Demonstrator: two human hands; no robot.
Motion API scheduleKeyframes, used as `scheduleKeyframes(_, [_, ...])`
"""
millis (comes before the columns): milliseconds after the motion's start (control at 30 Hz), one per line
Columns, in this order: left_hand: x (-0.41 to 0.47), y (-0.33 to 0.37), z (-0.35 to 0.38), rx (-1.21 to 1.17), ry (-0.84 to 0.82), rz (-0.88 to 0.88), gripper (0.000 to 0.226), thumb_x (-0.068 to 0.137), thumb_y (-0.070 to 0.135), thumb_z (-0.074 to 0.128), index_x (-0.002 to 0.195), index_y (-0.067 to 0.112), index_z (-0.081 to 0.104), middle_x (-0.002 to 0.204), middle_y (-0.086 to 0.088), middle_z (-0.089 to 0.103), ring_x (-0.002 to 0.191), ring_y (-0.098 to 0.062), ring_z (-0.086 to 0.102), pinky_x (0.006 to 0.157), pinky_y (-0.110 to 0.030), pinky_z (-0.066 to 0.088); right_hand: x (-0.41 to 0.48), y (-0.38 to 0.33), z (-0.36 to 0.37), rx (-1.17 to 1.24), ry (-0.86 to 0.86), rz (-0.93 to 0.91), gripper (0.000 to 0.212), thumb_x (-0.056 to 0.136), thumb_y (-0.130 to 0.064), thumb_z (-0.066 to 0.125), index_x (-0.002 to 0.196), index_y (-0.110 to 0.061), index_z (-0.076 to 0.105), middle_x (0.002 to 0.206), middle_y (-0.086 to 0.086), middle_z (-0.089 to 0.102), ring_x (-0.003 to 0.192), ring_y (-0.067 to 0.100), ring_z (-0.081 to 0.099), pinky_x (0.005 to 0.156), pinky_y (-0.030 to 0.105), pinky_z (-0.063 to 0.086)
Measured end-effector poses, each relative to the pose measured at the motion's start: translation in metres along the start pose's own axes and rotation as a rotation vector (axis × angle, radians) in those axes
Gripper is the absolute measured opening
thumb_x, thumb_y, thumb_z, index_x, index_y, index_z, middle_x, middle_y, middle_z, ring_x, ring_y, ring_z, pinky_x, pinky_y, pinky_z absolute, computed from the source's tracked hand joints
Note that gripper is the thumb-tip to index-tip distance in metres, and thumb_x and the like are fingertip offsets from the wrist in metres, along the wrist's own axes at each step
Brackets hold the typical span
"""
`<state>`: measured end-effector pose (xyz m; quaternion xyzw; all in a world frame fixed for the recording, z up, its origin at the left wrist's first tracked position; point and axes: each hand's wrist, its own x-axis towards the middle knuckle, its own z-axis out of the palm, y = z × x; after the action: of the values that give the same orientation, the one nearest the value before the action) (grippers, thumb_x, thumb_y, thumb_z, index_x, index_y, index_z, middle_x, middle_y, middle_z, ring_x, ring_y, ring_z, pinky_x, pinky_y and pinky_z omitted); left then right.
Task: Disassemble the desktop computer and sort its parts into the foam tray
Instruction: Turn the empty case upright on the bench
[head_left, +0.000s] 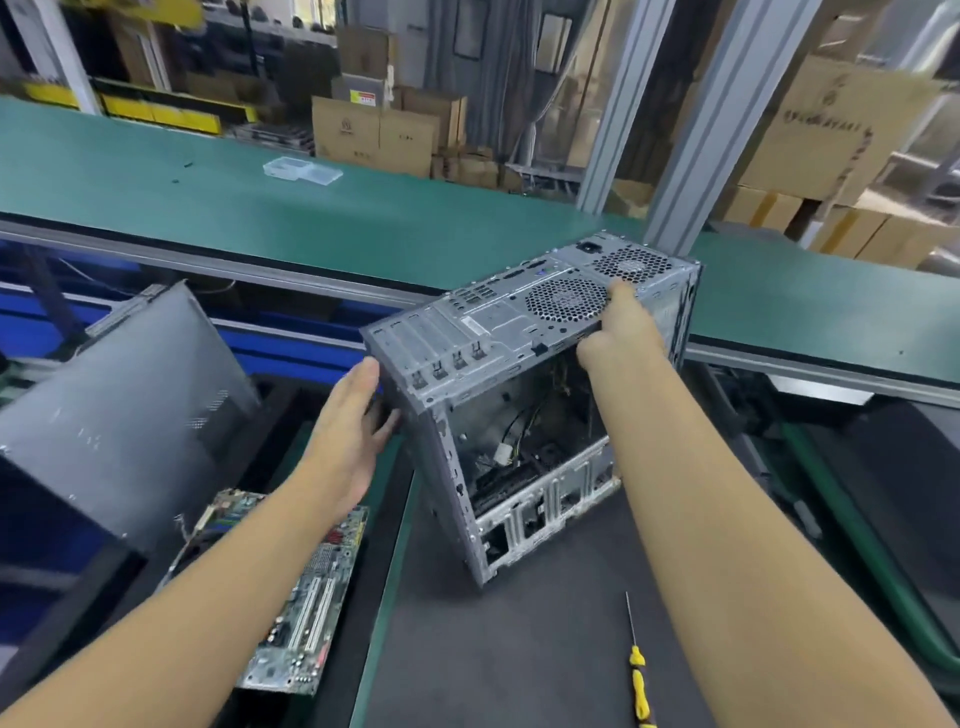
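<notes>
My fingers (363, 382) on the left hand (353, 441) lie almost straight, pressed flat against the near left corner of the computer case (498, 332). Their tips slip behind the metal edge, so I cannot see how far they wrap. My right hand (618, 338) grips the case's upper rim, thumb on the round fan grille and the other fingers curled over the edge into the open side, where they are lost from sight.

Closest to me, a yellow-handled screwdriver (637, 670) lies on the dark mat (519, 649), its handle cut off by the bottom edge. To the left, a motherboard (311, 587) lies partly under my left forearm.

The case stands tilted on the mat, rear panel up and open side toward me. Inside it is dim: loose cables and a white connector, little else clear. A grey side panel (119, 405) leans at the left, its lower part in shadow.

Beyond runs a green belt (156, 171) with a clear plastic box (302, 170) on it, and blurred cardboard boxes (374, 136) stand behind.
</notes>
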<state>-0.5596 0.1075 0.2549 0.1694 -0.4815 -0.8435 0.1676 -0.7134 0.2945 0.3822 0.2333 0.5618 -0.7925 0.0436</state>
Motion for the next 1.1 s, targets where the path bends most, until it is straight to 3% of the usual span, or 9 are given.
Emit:
scheduleKeyframes(100, [-0.018, -0.034, 0.021, 0.39, -0.2, 0.046, 0.131, 0.049, 0.082, 0.074, 0.155, 0.045, 0.006, 0.158, 0.021, 0.023, 0.143, -0.003, 0.029, 0.114, -0.032, 0.028, 0.016, -0.005, -0.017, 0.016, 0.08, 0.067, 0.043, 0.083, -0.039, 0.069, 0.118, -0.016, 0.06, 0.094, -0.001, 0.049, 0.067, 0.018, 0.042, 0.054, 0.025, 0.037])
scheduleKeyframes(233, [-0.024, -0.071, 0.055, 0.72, -0.181, 0.054, 0.129, 0.065, 0.06, 0.083, 0.133, 0.069, -0.026, 0.161, 0.027, -0.005, 0.148, -0.004, 0.015, 0.118, -0.034, 0.023, 0.038, -0.008, -0.049, 0.161, 0.112, 0.103, 0.022, 0.086, -0.037, 0.07, 0.092, -0.018, 0.061, 0.087, -0.002, 0.059, 0.064, 0.017, 0.054, 0.049, 0.021, 0.048])
scheduleKeyframes(300, [-0.018, -0.084, 0.067, 0.727, -0.127, 0.13, 0.124, 0.08, 0.031, 0.079, 0.141, 0.061, -0.024, 0.164, 0.021, -0.002, 0.149, -0.013, 0.022, 0.11, -0.027, 0.037, 0.046, -0.001, -0.067, 0.216, 0.043, 0.07, 0.02, 0.092, -0.036, 0.063, 0.094, -0.017, 0.057, 0.111, 0.007, 0.065, 0.09, 0.02, 0.065, 0.077, 0.032, 0.06])
scheduleKeyframes(367, [-0.01, -0.091, 0.07, 0.771, -0.082, 0.159, 0.12, 0.083, 0.012, 0.071, 0.141, 0.063, -0.021, 0.164, 0.016, 0.008, 0.139, -0.027, 0.042, 0.095, -0.033, 0.053, 0.055, 0.002, -0.075, 0.366, -0.109, 0.105, 0.015, 0.1, -0.034, 0.049, 0.098, -0.019, 0.052, 0.145, 0.013, 0.051, 0.124, 0.028, 0.057, 0.106, 0.04, 0.047])
scheduleKeyframes(467, [0.012, -0.087, 0.06, 0.822, -0.092, 0.187, 0.119, 0.078, 0.009, 0.068, 0.139, 0.07, -0.014, 0.154, 0.007, 0.04, 0.088, -0.012, 0.07, 0.058, -0.028, 0.058, 0.062, 0.007, -0.078, 0.446, -0.138, 0.127, 0.02, 0.098, -0.028, 0.058, 0.11, -0.014, 0.063, 0.13, 0.012, 0.064, 0.122, 0.029, 0.061, 0.105, 0.043, 0.047])
scheduleKeyframes(533, [0.033, -0.078, 0.05, 0.87, -0.11, 0.157, 0.117, 0.077, 0.008, 0.067, 0.139, 0.071, -0.009, 0.141, -0.002, 0.054, 0.056, -0.006, 0.062, 0.043, -0.02, 0.048, 0.064, 0.007, -0.075, 0.556, -0.099, 0.172, 0.03, 0.093, -0.025, 0.068, 0.12, -0.014, 0.065, 0.123, 0.005, 0.068, 0.116, 0.022, 0.064, 0.104, 0.038, 0.048])
scheduleKeyframes(733, [0.087, -0.059, 0.029, 1.076, -0.111, 0.082, 0.098, 0.08, 0.023, 0.071, 0.15, 0.052, 0.009, 0.095, 0.017, 0.064, 0.064, -0.016, 0.064, 0.043, -0.018, 0.05, 0.054, 0.02, -0.062, 0.639, -0.098, 0.26, 0.028, 0.089, -0.029, 0.074, 0.112, -0.026, 0.058, 0.11, -0.004, 0.052, 0.089, 0.011, 0.055, 0.086, 0.015, 0.041])
scheduleKeyframes(900, [0.102, -0.068, 0.02, 1.094, -0.111, 0.128, 0.083, 0.082, 0.023, 0.074, 0.149, 0.037, 0.027, 0.079, 0.014, 0.064, 0.063, -0.012, 0.059, 0.048, -0.016, 0.046, 0.049, 0.034, -0.067, 0.551, -0.172, 0.181, 0.063, 0.094, -0.031, 0.067, 0.15, -0.017, 0.04, 0.157, 0.002, 0.035, 0.143, 0.017, 0.035, 0.119, 0.034, 0.027])
scheduleKeyframes(1100, [0.095, -0.074, 0.022, 1.108, -0.045, 0.124, 0.078, 0.086, 0.023, 0.071, 0.15, 0.034, 0.027, 0.091, 0.002, 0.063, 0.076, -0.029, 0.065, 0.052, -0.025, 0.045, 0.038, 0.058, -0.1, 0.285, -0.267, 0.011, 0.039, 0.101, -0.043, 0.044, 0.117, -0.009, 0.053, 0.113, 0.016, 0.07, 0.1, 0.028, 0.07, 0.094, 0.039, 0.052])
